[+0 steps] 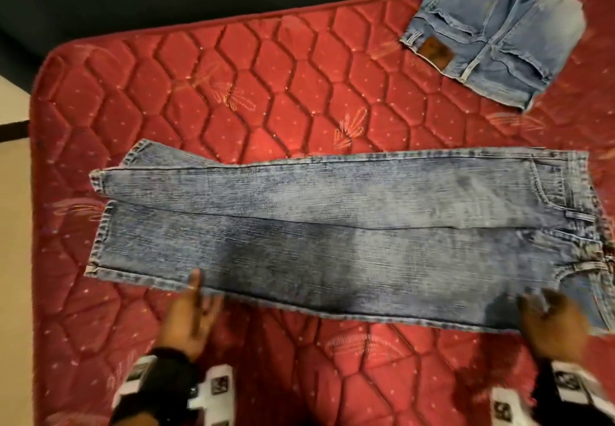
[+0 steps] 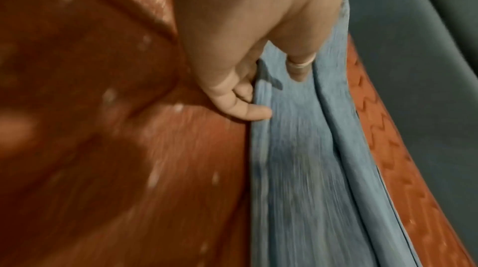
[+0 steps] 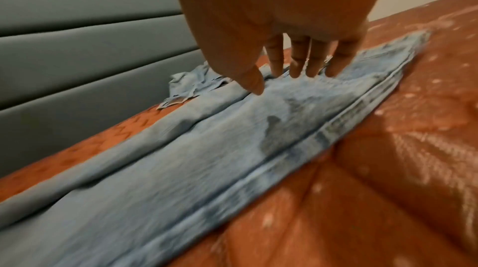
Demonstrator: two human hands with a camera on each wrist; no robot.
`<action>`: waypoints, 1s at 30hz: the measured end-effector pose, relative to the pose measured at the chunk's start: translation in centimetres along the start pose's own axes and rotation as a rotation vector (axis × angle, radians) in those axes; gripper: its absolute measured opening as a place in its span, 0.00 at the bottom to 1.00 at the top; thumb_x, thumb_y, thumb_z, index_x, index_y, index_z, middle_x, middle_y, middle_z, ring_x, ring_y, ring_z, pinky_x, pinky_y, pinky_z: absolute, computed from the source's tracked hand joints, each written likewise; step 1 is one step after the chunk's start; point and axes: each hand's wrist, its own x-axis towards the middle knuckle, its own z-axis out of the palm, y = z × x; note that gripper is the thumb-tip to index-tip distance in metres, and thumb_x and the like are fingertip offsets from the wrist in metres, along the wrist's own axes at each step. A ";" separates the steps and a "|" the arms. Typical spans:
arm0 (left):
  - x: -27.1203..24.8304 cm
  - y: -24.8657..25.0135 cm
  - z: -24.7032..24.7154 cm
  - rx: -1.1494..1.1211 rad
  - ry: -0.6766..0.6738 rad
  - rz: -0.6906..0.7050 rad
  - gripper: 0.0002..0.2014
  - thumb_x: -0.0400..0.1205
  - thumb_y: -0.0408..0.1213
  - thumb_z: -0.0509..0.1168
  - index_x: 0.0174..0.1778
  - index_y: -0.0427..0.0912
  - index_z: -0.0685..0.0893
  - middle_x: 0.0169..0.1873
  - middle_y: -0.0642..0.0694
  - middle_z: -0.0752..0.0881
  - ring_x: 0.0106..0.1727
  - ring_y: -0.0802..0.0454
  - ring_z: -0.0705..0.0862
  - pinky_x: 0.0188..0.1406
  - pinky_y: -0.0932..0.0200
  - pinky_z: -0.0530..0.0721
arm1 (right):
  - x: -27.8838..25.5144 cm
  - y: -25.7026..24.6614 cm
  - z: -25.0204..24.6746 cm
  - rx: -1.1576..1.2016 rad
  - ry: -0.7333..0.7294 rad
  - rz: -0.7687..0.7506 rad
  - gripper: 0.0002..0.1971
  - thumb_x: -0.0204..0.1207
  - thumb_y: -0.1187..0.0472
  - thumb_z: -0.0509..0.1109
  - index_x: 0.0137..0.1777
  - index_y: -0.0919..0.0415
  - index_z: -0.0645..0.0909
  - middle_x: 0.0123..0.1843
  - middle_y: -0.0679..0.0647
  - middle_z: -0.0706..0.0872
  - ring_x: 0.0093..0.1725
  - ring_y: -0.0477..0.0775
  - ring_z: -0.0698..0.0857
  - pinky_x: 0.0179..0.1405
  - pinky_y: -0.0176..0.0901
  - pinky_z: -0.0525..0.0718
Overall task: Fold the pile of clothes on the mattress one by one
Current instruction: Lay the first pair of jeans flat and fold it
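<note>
Two hands at jeans [image 1: 332,225] near edge, left hand [image 1: 191,319] pinching, right hand [image 1: 552,322] flat

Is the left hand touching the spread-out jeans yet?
Touching. The left wrist view shows the left hand with fingers curled against the near edge of the jeans.

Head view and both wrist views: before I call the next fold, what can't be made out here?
- Jeans waistband: cut off by the head view's right edge.
- Folded jeans: top cut off by the head view's upper edge.
- Right hand: motion-blurred in head view.
- Left hand: its fingers under the jeans' edge are hidden in the left wrist view.
- Mattress: blurred in both wrist views.
</note>
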 end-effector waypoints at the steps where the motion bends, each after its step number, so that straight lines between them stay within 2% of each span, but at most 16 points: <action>1: 0.4 2.0 -0.5 0.052 0.076 -0.025 0.21 0.91 0.40 0.54 0.48 0.50 0.95 0.56 0.47 0.87 0.46 0.60 0.88 0.41 0.68 0.86 | -2.3 -0.6 0.1 -0.145 0.053 -0.065 0.40 0.69 0.36 0.56 0.60 0.75 0.82 0.52 0.80 0.84 0.54 0.81 0.83 0.57 0.66 0.80; 3: 3.3 5.7 -5.0 0.167 0.184 0.019 0.20 0.91 0.42 0.57 0.72 0.33 0.81 0.71 0.36 0.79 0.69 0.44 0.81 0.59 0.60 0.82 | -3.8 -6.5 3.7 -0.162 0.018 -0.255 0.31 0.74 0.43 0.58 0.56 0.73 0.84 0.50 0.75 0.86 0.50 0.78 0.83 0.54 0.59 0.77; 5: 5.9 7.6 -9.2 0.543 0.488 0.126 0.38 0.82 0.60 0.65 0.71 0.25 0.75 0.69 0.29 0.80 0.69 0.29 0.79 0.66 0.38 0.81 | -4.4 -11.6 7.5 -0.112 -0.025 -0.474 0.22 0.79 0.50 0.60 0.54 0.68 0.86 0.51 0.67 0.86 0.52 0.71 0.82 0.56 0.57 0.76; 6: 6.7 8.5 -10.5 0.715 0.623 0.230 0.43 0.77 0.64 0.68 0.71 0.26 0.74 0.67 0.25 0.79 0.68 0.24 0.77 0.66 0.30 0.79 | -4.4 -14.6 9.1 -0.054 -0.069 -0.554 0.17 0.81 0.53 0.62 0.55 0.66 0.86 0.52 0.64 0.86 0.52 0.68 0.83 0.56 0.56 0.77; 7: 7.2 9.4 -11.3 0.825 0.670 0.287 0.39 0.77 0.59 0.70 0.73 0.30 0.71 0.67 0.24 0.76 0.67 0.22 0.75 0.67 0.28 0.76 | -3.9 -17.3 11.1 -0.008 -0.115 -0.622 0.13 0.81 0.57 0.64 0.55 0.65 0.85 0.53 0.62 0.85 0.53 0.66 0.83 0.57 0.54 0.79; 9: 8.6 11.6 -11.5 1.004 0.541 0.529 0.32 0.78 0.48 0.68 0.75 0.38 0.69 0.67 0.25 0.75 0.66 0.24 0.74 0.68 0.31 0.74 | -3.0 -23.7 15.2 -0.031 -0.204 -0.744 0.12 0.81 0.60 0.65 0.58 0.65 0.85 0.56 0.62 0.85 0.56 0.66 0.84 0.58 0.51 0.79; 11: 10.1 14.5 -10.7 1.157 0.307 0.759 0.30 0.78 0.49 0.62 0.75 0.39 0.71 0.64 0.26 0.77 0.64 0.24 0.76 0.67 0.32 0.73 | -1.5 -28.9 18.6 -0.118 -0.297 -0.812 0.16 0.79 0.60 0.64 0.64 0.65 0.82 0.61 0.65 0.84 0.59 0.69 0.84 0.57 0.54 0.80; 13: 13.1 16.9 -11.1 1.301 0.140 0.844 0.34 0.77 0.52 0.59 0.79 0.39 0.69 0.69 0.28 0.77 0.67 0.24 0.76 0.69 0.31 0.73 | -0.7 -33.2 20.9 -0.263 -0.375 -0.851 0.20 0.78 0.65 0.67 0.70 0.64 0.77 0.66 0.66 0.80 0.58 0.72 0.83 0.55 0.58 0.81; 16: 15.6 20.5 -10.6 1.435 0.050 0.769 0.41 0.76 0.42 0.74 0.85 0.45 0.63 0.80 0.33 0.69 0.76 0.26 0.71 0.74 0.33 0.69 | 0.2 -36.6 23.6 -0.489 -0.508 -0.874 0.24 0.77 0.66 0.68 0.74 0.61 0.72 0.68 0.66 0.77 0.57 0.73 0.84 0.51 0.54 0.80; 18: 15.4 23.1 -9.7 1.480 -0.053 0.742 0.37 0.75 0.38 0.78 0.80 0.45 0.73 0.71 0.35 0.81 0.70 0.31 0.80 0.63 0.45 0.75 | 0.5 -37.7 24.6 -0.619 -0.543 -0.856 0.24 0.79 0.62 0.69 0.74 0.62 0.70 0.68 0.68 0.76 0.58 0.73 0.84 0.50 0.51 0.78; 20: 14.7 25.2 -9.2 1.607 -0.090 0.669 0.24 0.76 0.44 0.79 0.68 0.45 0.85 0.58 0.38 0.89 0.63 0.37 0.85 0.49 0.55 0.71 | 1.0 -38.4 24.7 -0.689 -0.554 -0.832 0.20 0.81 0.61 0.68 0.72 0.63 0.74 0.66 0.68 0.79 0.59 0.70 0.85 0.53 0.49 0.80; 23: 13.6 27.4 -9.0 1.675 -0.217 0.579 0.10 0.76 0.45 0.78 0.45 0.44 0.87 0.42 0.42 0.89 0.51 0.41 0.87 0.43 0.55 0.72 | 1.4 -39.4 23.1 -0.810 -0.607 -0.860 0.10 0.78 0.62 0.69 0.57 0.60 0.85 0.53 0.63 0.89 0.54 0.65 0.88 0.54 0.51 0.86; 25: 13.3 29.1 -9.0 1.546 -0.292 0.623 0.08 0.76 0.38 0.78 0.40 0.39 0.87 0.37 0.37 0.89 0.46 0.36 0.88 0.44 0.50 0.79 | 1.9 -40.6 20.6 -0.726 -0.665 -0.777 0.04 0.77 0.64 0.71 0.41 0.60 0.83 0.42 0.61 0.90 0.45 0.63 0.90 0.47 0.49 0.87; 27: 13.3 31.1 -8.3 1.404 -0.175 0.755 0.06 0.79 0.38 0.75 0.42 0.40 0.86 0.38 0.34 0.88 0.46 0.33 0.87 0.46 0.47 0.81 | 3.0 -41.8 18.0 -0.569 -0.602 -0.710 0.10 0.79 0.64 0.72 0.35 0.61 0.80 0.36 0.62 0.88 0.38 0.61 0.87 0.37 0.40 0.82; 28: 13.5 32.0 -7.5 1.317 -0.055 0.877 0.07 0.81 0.39 0.72 0.47 0.38 0.86 0.43 0.32 0.87 0.49 0.31 0.86 0.49 0.45 0.80 | 3.5 -42.4 16.9 -0.488 -0.499 -0.731 0.08 0.80 0.62 0.70 0.41 0.64 0.82 0.39 0.65 0.87 0.40 0.63 0.87 0.38 0.39 0.80; 30: 13.9 33.6 -5.7 1.124 0.177 1.104 0.20 0.83 0.45 0.64 0.65 0.35 0.81 0.61 0.28 0.83 0.63 0.28 0.81 0.62 0.40 0.78 | 4.7 -42.6 15.5 -0.315 -0.241 -0.781 0.22 0.78 0.54 0.63 0.62 0.73 0.80 0.57 0.75 0.84 0.55 0.73 0.85 0.51 0.52 0.81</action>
